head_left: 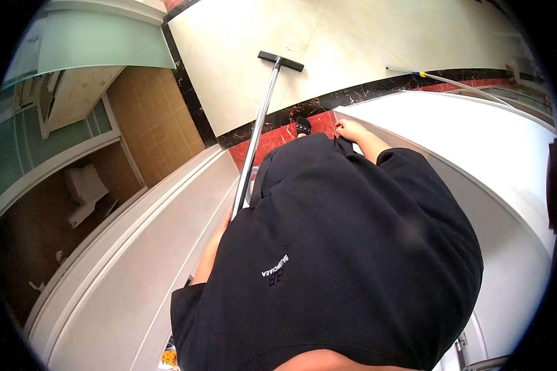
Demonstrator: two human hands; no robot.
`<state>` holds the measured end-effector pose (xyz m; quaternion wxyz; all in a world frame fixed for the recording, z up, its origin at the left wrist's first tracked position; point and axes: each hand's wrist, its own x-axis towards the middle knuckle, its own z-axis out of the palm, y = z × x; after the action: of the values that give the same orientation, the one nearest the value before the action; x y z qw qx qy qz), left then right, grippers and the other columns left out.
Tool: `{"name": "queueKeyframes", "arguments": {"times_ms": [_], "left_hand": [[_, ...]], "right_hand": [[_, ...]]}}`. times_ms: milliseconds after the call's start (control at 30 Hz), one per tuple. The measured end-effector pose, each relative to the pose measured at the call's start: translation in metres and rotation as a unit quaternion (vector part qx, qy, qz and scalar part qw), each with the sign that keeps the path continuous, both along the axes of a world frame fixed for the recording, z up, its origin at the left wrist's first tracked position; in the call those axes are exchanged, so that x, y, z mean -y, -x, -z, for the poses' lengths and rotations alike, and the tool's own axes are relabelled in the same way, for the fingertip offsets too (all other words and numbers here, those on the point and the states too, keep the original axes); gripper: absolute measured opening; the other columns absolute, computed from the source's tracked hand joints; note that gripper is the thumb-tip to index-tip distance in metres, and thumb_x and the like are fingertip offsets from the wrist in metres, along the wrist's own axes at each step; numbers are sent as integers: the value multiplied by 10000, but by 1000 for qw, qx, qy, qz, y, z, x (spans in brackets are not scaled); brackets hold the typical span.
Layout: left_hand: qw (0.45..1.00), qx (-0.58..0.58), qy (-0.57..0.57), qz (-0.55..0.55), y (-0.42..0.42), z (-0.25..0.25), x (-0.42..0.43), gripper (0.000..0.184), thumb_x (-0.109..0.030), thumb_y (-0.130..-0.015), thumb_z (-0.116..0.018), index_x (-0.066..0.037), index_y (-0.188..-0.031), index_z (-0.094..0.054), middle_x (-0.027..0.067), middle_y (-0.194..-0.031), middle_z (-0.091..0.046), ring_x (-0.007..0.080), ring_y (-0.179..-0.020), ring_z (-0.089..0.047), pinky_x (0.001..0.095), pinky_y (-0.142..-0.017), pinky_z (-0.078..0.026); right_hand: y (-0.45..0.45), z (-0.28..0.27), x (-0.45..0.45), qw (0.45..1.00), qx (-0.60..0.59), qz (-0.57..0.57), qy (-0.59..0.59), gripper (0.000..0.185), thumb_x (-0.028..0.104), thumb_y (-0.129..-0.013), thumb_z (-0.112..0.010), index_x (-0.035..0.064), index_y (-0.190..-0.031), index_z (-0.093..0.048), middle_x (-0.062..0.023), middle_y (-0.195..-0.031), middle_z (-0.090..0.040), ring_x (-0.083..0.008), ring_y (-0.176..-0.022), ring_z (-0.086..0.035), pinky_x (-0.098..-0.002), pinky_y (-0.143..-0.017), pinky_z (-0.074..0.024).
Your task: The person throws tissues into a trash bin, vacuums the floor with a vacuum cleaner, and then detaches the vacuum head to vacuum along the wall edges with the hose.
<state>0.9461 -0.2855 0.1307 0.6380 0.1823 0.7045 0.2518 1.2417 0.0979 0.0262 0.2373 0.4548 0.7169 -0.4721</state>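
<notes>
A squeegee or broom with a long metal pole (263, 117) slants from my left side up to its flat black head (280, 60), which rests on the pale tiled floor. Beside my black shirt, my left hand (229, 217) is closed around the pole's near end; the shirt hides most of its fingers. My right hand (348, 128) is out by the white panel's corner, its fingers curled and nothing visible in them. Below that hand are my black trousers (291, 157) and one dark shoe (303, 126).
A white panel (452, 130) curves along the right, and a pale door frame (161, 241) runs down the left. A second pole with a yellow and blue joint (422, 74) lies at the upper right. Frosted glass (105, 43) stands at the upper left. Red and black stone borders the floor.
</notes>
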Motion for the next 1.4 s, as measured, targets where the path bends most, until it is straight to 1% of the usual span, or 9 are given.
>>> {"name": "queueKeyframes", "arguments": {"times_ms": [133,300,533,733,800,933,1000,1067,1400], "left_hand": [[1000,-1,2,6,2,3,-23,738,-205,-799,-608,-5,-1383,-203,139,-1389,-313,200,-1281,-284,288,-1033,-232],[1000,19,-7,0,16,2,-26,740,-213,-805,-611,-1,-1383,-201,143,-1395,-305,202,-1285,-279,290,-1037,-227],[1000,-4,-10,1,23,1,-32,739,-218,-810,-613,-3,-1383,-200,144,-1389,-313,202,-1280,-287,288,-1033,-231],[998,-42,-25,34,27,3,-59,738,-223,-814,-614,-4,-1384,-200,145,-1385,-321,203,-1276,-294,285,-1030,-234],[999,-33,-9,24,28,2,-63,738,-224,-815,-615,-4,-1384,-200,146,-1383,-323,203,-1275,-296,285,-1029,-235],[996,29,50,-66,31,-2,-53,700,-193,-821,-602,-13,-1382,-223,135,-1348,-371,193,-1247,-337,281,-1013,-251],[997,26,6,-79,28,1,-13,697,-197,-820,-601,-23,-1384,-229,120,-1343,-377,179,-1235,-351,284,-1006,-260],[996,25,-2,-83,25,1,6,699,-200,-820,-601,-23,-1384,-228,117,-1341,-380,178,-1229,-356,284,-1002,-265],[996,7,-52,-72,13,14,-15,709,-216,-818,-603,-26,-1387,-224,106,-1331,-393,172,-1199,-384,285,-984,-287]], "right_hand": [[5,5,-3,999,49,-17,-1,366,233,-777,-493,52,-1081,-588,-170,-1045,-609,-295,-992,-570,-364,-861,-434],[10,-1,1,1000,6,-23,10,374,234,-763,-503,96,-1103,-573,-141,-1090,-590,-288,-1027,-548,-377,-864,-433],[5,4,-5,999,-31,10,17,379,229,-774,-527,32,-1096,-562,-155,-1044,-612,-280,-986,-574,-346,-850,-439],[-7,6,-4,1000,21,-22,3,375,270,-777,-535,51,-1077,-585,-154,-1032,-614,-280,-978,-577,-357,-836,-442],[-5,9,-8,998,62,0,22,378,277,-779,-533,49,-1076,-586,-161,-1030,-613,-280,-982,-576,-355,-836,-443],[1,25,-12,1000,5,16,6,368,245,-756,-538,91,-1087,-580,-155,-1048,-607,-295,-988,-569,-376,-854,-436],[7,39,-11,1000,-21,13,0,372,255,-761,-542,91,-1093,-575,-157,-1015,-617,-301,-968,-577,-376,-841,-444],[16,29,-14,999,-40,13,17,382,207,-774,-524,12,-1100,-559,-177,-1024,-614,-254,-973,-584,-327,-839,-447],[5,17,-9,999,14,-16,26,390,234,-768,-518,38,-1101,-571,-158,-1018,-621,-273,-976,-583,-340,-845,-444]]}}
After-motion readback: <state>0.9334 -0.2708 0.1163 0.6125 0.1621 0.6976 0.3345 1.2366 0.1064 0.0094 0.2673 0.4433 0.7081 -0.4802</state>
